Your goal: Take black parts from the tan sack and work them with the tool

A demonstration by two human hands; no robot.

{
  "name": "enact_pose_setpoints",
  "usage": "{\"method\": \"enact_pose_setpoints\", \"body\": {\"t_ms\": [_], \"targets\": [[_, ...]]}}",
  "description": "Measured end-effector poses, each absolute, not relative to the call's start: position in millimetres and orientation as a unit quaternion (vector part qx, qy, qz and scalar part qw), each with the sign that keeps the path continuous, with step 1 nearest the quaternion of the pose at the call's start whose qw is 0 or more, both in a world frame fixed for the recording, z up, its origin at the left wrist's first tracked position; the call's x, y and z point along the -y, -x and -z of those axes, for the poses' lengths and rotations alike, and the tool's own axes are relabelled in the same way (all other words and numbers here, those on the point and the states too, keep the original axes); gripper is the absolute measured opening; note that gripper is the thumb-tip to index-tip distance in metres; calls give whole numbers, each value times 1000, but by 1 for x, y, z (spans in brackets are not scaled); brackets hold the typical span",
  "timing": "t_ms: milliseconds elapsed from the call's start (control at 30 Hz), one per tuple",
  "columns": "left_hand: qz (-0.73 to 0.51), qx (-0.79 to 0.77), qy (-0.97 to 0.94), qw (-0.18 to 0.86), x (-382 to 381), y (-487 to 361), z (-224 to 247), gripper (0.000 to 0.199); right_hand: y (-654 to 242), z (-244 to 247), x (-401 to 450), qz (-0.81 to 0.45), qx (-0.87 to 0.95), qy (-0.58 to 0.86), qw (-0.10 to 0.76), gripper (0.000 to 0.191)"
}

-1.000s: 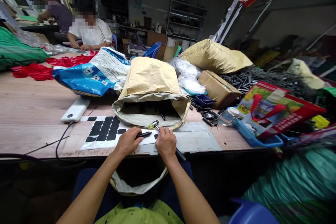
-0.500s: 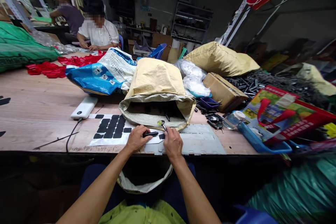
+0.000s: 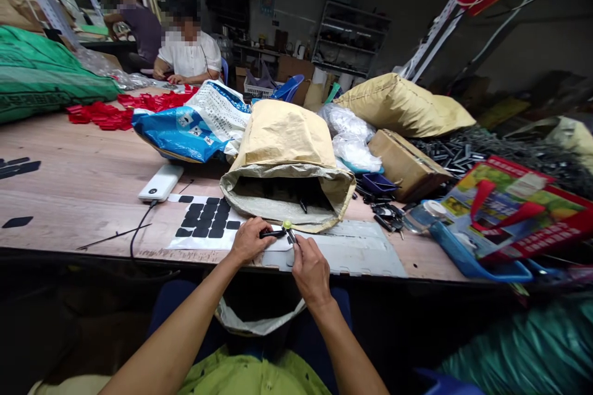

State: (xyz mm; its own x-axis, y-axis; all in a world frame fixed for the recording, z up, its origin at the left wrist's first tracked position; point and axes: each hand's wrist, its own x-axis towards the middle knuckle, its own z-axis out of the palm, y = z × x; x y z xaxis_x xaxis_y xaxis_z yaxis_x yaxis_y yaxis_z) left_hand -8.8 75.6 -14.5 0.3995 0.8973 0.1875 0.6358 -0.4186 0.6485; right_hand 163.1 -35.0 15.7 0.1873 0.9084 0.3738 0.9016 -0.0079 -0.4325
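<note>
Pinched in my left hand (image 3: 249,242) is a slim black piece (image 3: 275,234), its free end pointing right. My right hand (image 3: 311,266) grips a thin dark tool with a round yellow-green head (image 3: 287,224), held by the end of the black piece; whether they touch I cannot tell. Under and left of my hands lies a white sheet (image 3: 185,243) bearing several black rounded-square pads (image 3: 200,223). Just beyond, a tan woven sack (image 3: 288,136) lies with its mouth toward me, dark pieces inside.
A white power bank (image 3: 160,183) with a black cable lies left. Behind it are a blue-white bag (image 3: 194,126) and red parts (image 3: 102,116). On the right stand a clear jar (image 3: 424,216), a blue tray (image 3: 463,259) and a cardboard box (image 3: 407,163). Two people sit at back left.
The tool's round head has come down beside the end of the black piece, and my right hand has lowered slightly. The whole view has shifted, so the table appears farther right.
</note>
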Motion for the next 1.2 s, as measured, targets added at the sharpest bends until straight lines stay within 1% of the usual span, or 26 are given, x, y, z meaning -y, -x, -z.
{"method": "enact_pose_setpoints", "body": {"t_ms": [100,267,367,467,533,633,667,800,867,1067,1200], "targets": [[-270,-479,-798,246,-75,9,14,15,-156,-21,33,3,654,690,311,32],[-268,-479,-797,252,-75,9,14,17,-149,-19,33,-3,667,691,279,28],[-269,-479,-798,249,-75,9,14,18,-157,-17,27,-21,651,698,298,28],[-268,-481,-798,244,-74,9,14,16,-171,-16,15,-7,633,714,299,29],[-273,-481,-797,244,-74,9,14,19,-180,-13,5,20,623,730,280,28],[-277,-477,-798,241,-74,9,13,31,-187,-7,-6,57,622,745,235,25],[-274,-477,-800,241,-74,9,13,31,-188,-5,-9,67,624,747,220,24],[-257,-473,-808,240,-75,9,14,17,-185,3,-10,100,626,751,186,22],[-257,-468,-811,240,-75,10,14,17,-183,6,-8,116,625,750,182,22],[-253,-464,-811,250,-75,11,11,28,-182,9,-7,134,627,745,183,21],[-238,-468,-818,234,-77,11,14,36,-182,9,-7,138,627,743,187,20]]}}
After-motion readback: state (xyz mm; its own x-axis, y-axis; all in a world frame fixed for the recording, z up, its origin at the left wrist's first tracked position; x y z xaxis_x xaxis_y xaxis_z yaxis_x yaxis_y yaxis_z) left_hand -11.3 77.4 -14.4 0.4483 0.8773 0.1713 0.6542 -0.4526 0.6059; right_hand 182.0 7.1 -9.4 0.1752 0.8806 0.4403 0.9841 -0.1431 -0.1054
